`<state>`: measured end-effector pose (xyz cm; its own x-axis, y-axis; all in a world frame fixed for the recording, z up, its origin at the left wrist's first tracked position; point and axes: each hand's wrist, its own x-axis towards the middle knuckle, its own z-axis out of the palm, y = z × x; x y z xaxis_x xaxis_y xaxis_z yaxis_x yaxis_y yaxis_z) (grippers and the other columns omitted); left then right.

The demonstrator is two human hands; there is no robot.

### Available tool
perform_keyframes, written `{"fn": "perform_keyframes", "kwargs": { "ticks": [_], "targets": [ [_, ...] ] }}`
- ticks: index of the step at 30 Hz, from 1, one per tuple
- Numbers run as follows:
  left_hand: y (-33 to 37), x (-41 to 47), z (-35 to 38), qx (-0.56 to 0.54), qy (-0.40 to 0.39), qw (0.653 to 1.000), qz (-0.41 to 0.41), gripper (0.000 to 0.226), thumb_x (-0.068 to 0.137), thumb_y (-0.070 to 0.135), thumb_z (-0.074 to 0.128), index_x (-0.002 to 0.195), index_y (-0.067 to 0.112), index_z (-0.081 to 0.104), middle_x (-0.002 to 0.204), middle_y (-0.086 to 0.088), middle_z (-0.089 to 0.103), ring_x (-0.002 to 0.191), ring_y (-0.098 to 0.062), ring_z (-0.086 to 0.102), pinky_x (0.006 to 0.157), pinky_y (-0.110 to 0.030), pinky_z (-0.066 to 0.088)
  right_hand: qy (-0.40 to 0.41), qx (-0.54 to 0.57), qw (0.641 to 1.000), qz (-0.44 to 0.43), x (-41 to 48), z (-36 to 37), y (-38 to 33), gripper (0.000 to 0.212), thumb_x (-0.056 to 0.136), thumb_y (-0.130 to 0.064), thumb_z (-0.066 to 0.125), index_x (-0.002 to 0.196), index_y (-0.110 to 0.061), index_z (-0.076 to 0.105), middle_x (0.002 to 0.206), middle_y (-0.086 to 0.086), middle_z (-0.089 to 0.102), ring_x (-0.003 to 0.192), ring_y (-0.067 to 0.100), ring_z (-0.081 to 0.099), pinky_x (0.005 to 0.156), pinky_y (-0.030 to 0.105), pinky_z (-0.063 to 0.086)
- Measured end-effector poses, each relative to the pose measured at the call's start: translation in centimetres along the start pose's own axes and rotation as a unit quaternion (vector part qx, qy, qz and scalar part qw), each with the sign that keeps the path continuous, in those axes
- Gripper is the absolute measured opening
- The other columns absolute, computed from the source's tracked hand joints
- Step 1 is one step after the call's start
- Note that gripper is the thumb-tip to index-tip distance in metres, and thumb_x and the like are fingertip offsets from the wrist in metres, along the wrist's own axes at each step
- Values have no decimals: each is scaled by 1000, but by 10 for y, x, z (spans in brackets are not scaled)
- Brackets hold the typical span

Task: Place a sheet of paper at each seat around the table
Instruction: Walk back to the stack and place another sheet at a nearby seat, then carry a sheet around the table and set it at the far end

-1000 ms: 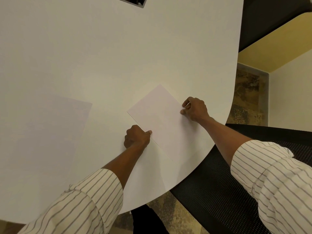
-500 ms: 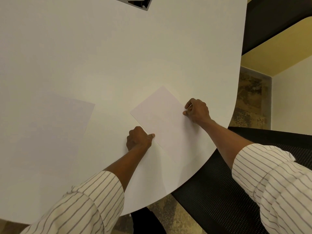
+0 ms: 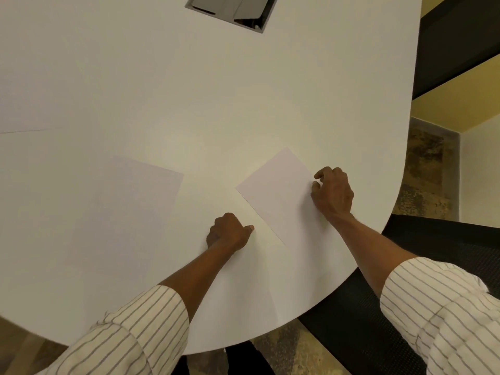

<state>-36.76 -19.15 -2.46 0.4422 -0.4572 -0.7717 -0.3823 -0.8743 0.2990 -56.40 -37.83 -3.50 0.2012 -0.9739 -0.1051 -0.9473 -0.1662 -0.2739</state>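
The head view looks down on a white tabletop (image 3: pixel 243 90) with a rounded corner, and two sheets of paper lie flat on it. The near sheet (image 3: pixel 281 196) sits turned at an angle close to that rounded corner; the other sheet (image 3: pixel 130 212) lies well to the left of the near sheet, square to the tabletop and hard to pick out against the white. Two hands work at the near sheet. The left hand (image 3: pixel 230 234) is curled into a loose fist resting on the tabletop just beside the near sheet's left edge, thumb pointing toward that edge; whether it touches the paper cannot be told. The right hand (image 3: pixel 334 193) rests on the near sheet's right edge with its fingers (image 3: pixel 316 185) bent and pressing down, holding nothing. Both forearms are bare below rolled striped sleeves. Far beyond the near sheet, one rectangular recessed box (image 3: pixel 232 10) is let into the tabletop; its contents cannot be made out. One black mesh chair (image 3: pixel 365 328) stands at the corner, right of the near sheet.
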Motion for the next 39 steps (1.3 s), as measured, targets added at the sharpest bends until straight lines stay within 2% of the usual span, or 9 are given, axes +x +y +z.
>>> {"fn": "perform_keyframes", "kwargs": {
  "ticks": [3,7,12,15,19,22,27,32,39],
  "targets": [
    [-25,4,-31,30,17,999,-12,56,95,59,72,120,9,75,118,-11,80,116,-33,75,104,-46,60,8,35,999,-7,-18,6,-31,23,94,-10,64,116,-15,70,118,8,64,122,30,57,83,46,54],
    [-63,13,-79,23,46,998,-33,56,92,62,73,104,8,78,92,-9,83,101,-32,80,98,-45,63,-4,102,995,-1,-50,21,-81,22,93,-9,66,113,-18,71,114,5,65,117,27,62,86,46,56],
    [-123,23,-140,8,121,990,-64,58,94,62,73,116,8,76,119,-14,77,114,-39,73,100,-46,61,-37,273,960,40,-103,50,-155,18,93,-5,69,107,-15,75,103,2,76,99,25,72,92,48,59],
    [-160,28,-172,-19,176,981,-86,50,94,58,74,109,10,78,115,-14,78,109,-40,75,94,-45,62,-58,336,936,91,-137,69,-198,17,94,-7,70,104,-19,76,92,-5,77,90,19,74,92,46,61],
    [-201,34,-205,-65,228,965,-114,40,93,51,78,100,12,78,108,-14,79,104,-41,75,90,-43,60,-101,403,892,178,-173,89,-245,18,96,-13,69,108,-25,75,94,-2,79,90,26,78,90,51,64],
    [-222,38,-221,-69,243,961,-108,38,91,49,81,95,12,74,105,-12,78,101,-39,75,92,-45,62,-101,397,889,202,-190,98,-271,21,96,-15,67,112,-27,73,95,-4,79,92,24,77,90,50,64],
    [-239,46,-230,-87,215,969,-82,48,90,46,85,117,9,71,130,-16,64,122,-39,66,103,-50,57,-119,371,894,221,-201,107,-302,28,95,-18,73,121,-26,71,103,-8,77,102,21,74,98,46,60],
    [-247,57,-230,-52,197,977,-67,61,93,44,81,133,3,62,141,-19,56,133,-39,57,113,-51,49,-136,339,900,237,-204,117,-323,35,92,-24,79,125,-22,68,105,-4,74,102,18,69,95,34,53],
    [-240,60,-227,-69,178,979,-64,74,93,43,81,146,0,53,150,-19,53,140,-40,56,117,-53,47,-142,301,913,235,-209,126,-337,42,92,-26,78,130,-16,65,119,5,70,108,23,68,100,35,52]
  ]
}}
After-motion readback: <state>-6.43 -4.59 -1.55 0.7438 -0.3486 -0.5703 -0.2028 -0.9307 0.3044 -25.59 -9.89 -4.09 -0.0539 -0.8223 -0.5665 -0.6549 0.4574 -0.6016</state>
